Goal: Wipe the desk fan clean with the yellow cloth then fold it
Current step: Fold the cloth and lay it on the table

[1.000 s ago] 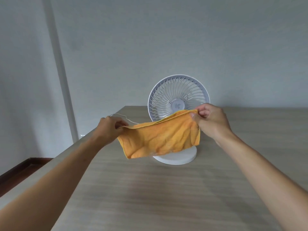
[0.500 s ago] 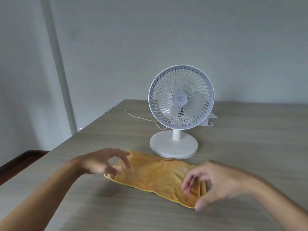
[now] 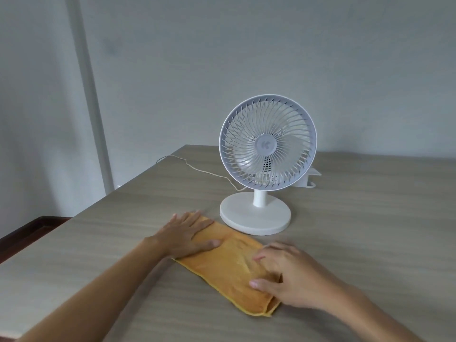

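The left hand (image 3: 183, 234) lies flat, fingers straight, palm pressing the far-left end of the cloth (image 3: 230, 265). The right hand (image 3: 287, 276) rests on the near-right end, fingers loosely spread and gripping nothing. The cloth lies folded on the table (image 3: 98, 255), just in front of the fan (image 3: 267, 146) base. Its long axis runs diagonally from far left to near right; doubled edges show at the near-right end. The cloth spans between both hands, its middle exposed. The fan stands upright, grille facing the person.
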Motion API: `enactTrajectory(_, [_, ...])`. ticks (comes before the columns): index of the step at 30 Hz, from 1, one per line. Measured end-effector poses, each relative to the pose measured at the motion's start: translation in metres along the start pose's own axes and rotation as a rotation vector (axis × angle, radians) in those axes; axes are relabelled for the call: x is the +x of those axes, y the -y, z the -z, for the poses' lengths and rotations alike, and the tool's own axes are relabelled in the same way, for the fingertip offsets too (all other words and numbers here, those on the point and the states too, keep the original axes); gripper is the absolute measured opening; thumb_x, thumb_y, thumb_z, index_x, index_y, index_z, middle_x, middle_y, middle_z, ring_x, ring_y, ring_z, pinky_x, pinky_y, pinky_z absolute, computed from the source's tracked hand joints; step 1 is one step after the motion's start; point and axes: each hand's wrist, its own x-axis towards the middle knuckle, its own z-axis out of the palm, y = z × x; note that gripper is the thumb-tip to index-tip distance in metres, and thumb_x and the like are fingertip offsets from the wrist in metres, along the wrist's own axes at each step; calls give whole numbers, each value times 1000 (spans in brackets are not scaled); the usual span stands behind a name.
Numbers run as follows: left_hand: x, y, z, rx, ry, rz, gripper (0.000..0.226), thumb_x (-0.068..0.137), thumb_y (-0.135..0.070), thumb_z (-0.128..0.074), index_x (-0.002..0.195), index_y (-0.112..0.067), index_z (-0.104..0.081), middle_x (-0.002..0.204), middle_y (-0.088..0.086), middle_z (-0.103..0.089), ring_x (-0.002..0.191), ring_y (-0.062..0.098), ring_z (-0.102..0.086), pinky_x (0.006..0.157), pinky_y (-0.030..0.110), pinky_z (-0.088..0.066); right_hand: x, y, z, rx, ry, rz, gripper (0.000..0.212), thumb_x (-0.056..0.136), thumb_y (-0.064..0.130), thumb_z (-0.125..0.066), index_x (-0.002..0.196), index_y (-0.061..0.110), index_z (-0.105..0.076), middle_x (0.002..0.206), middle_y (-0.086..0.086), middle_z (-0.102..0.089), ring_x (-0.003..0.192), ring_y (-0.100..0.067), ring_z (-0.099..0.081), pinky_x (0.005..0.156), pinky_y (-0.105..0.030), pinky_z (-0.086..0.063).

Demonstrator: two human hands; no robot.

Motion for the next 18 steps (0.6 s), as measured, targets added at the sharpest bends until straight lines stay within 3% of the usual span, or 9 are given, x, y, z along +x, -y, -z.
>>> enactTrajectory(3, [4, 13, 12, 69, 69, -37, 99, 58, -97, -16, 145, -52, -2, 162, -4, 9, 149, 22, 12, 118, 50, 12, -4, 26, -5, -63, 21, 73, 92, 66, 93, -25, 126, 30, -54, 126, 9, -54, 124, -12, -41, 108, -30, -36])
enactTrajectory(6, [-7, 3, 24, 134, -55, -85, 106, 58, -95, -17, 149, -42, -4, 162, 4, 7, 148, 23, 14, 118, 46, 13, 0, 21, 11, -69, 11, 110, 80, 71, 89, -39, 126, 33, -57, 132, 17, -56, 126, -5, -41, 112, -26, -31])
enactTrajectory(8, [-31, -19, 26, 62, -172, -179, 107, 61, -92, -18, 149, -31, -20, 162, 3, -13, 150, 19, 2, 121, 39, 4, -1, 8, 24, -30, 36, 127, 77, 71, 86, -46, 129, 37, -57, 133, 23, -55, 127, 3, -40, 111, -21, -32])
enactTrajectory(10, [-65, -50, 21, -109, -236, -287, 87, 73, -85, -33, 138, -28, -42, 148, -3, -39, 143, 12, -25, 118, 30, -19, -8, -4, 30, 21, 103, 146, 76, 69, 83, -55, 132, 41, -55, 136, 29, -52, 127, 13, -38, 110, -8, -25])
enactTrajectory(12, [-99, -77, 9, -162, -270, -434, 61, 79, -72, -52, 122, -29, -52, 125, -8, -51, 118, 6, -48, 100, 22, -37, -19, -13, 31, 52, 160, 158, 83, 62, 85, -61, 135, 49, -49, 142, 38, -40, 133, 21, -27, 111, -4, -15])
enactTrajectory(15, [-124, -96, -12, -51, -365, -561, 32, 84, -40, -54, 114, -32, -52, 106, -6, -51, 91, 10, -53, 77, 16, -35, -30, -20, 31, 65, 206, 175, 99, 47, 91, -63, 136, 54, -43, 143, 44, -30, 135, 24, -16, 118, -13, -13])
enactTrajectory(18, [-134, -106, -7, -48, -310, -516, 39, 78, -43, -55, 116, -32, -49, 106, -5, -45, 92, 13, -49, 74, 22, -34, -35, -16, 33, 49, 205, 175, 104, 41, 90, -66, 135, 49, -49, 139, 42, -38, 132, 22, -24, 116, -11, -15])
